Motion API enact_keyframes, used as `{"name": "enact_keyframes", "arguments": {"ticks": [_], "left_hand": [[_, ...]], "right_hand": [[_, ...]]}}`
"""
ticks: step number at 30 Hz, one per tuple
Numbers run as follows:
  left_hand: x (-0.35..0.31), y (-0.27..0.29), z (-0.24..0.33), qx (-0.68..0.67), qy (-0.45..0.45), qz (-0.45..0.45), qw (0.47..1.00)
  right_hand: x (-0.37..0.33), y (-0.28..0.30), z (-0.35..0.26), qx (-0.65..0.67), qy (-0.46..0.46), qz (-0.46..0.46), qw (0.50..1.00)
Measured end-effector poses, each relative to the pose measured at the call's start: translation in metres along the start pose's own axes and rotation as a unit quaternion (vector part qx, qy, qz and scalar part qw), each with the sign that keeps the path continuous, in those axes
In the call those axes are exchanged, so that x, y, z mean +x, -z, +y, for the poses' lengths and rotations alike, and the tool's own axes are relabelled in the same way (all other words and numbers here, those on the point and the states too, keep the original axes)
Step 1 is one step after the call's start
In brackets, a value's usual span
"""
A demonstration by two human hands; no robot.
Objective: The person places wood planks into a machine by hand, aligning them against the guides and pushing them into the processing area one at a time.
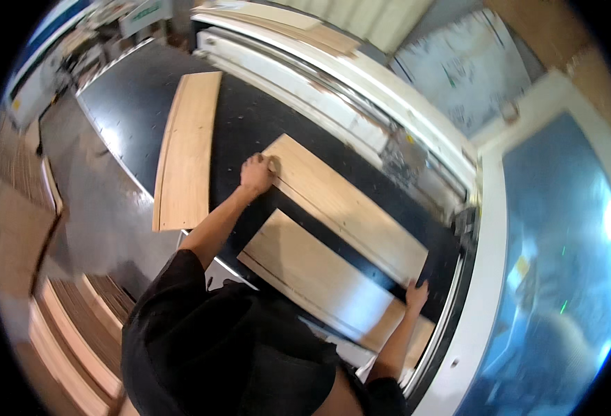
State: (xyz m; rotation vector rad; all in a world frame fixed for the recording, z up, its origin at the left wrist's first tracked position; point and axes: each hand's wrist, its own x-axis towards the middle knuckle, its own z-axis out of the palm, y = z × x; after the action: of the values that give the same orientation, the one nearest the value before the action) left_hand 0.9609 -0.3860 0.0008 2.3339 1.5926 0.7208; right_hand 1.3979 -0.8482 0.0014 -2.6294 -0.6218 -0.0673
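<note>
A long pale wooden board [350, 211] lies slantwise over the black table top. My left hand [258, 175] has its fingers curled round the board's far left end. At the opposite end, my right hand [417, 295] grips the near right corner. Nearer my body, a second wooden board [312, 270] with a dark groove along its front edge lies roughly parallel to the first. Off to the left, a third grooved board [189, 149] rests on the table, and its near end reaches past the table's edge.
The black table top [250, 118] meets a white machine beam [305, 76] along its far side. A white frame with a blue-tinted window [562, 263] stands at the right. Stacked boards [76, 340] sit at lower left, beside the grey floor [97, 201].
</note>
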Motion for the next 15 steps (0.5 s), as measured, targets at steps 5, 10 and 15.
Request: {"name": "enact_keyframes", "arguments": {"ticks": [5,10,15], "left_hand": [[0.004,0.019,-0.015,-0.036,0.084,-0.018,0.996],[0.026,0.055,-0.007,-0.022,0.091,0.017,0.995],[-0.001,0.098,-0.073,-0.059,0.131,0.061,0.988]], "right_hand": [[0.008,-0.013,-0.083,-0.136,0.041,-0.087,0.986],[0.046,-0.011,0.020,0.151,-0.134,-0.137,0.970],[-0.020,0.001,-0.036,0.317,-0.092,-0.191,0.924]]}}
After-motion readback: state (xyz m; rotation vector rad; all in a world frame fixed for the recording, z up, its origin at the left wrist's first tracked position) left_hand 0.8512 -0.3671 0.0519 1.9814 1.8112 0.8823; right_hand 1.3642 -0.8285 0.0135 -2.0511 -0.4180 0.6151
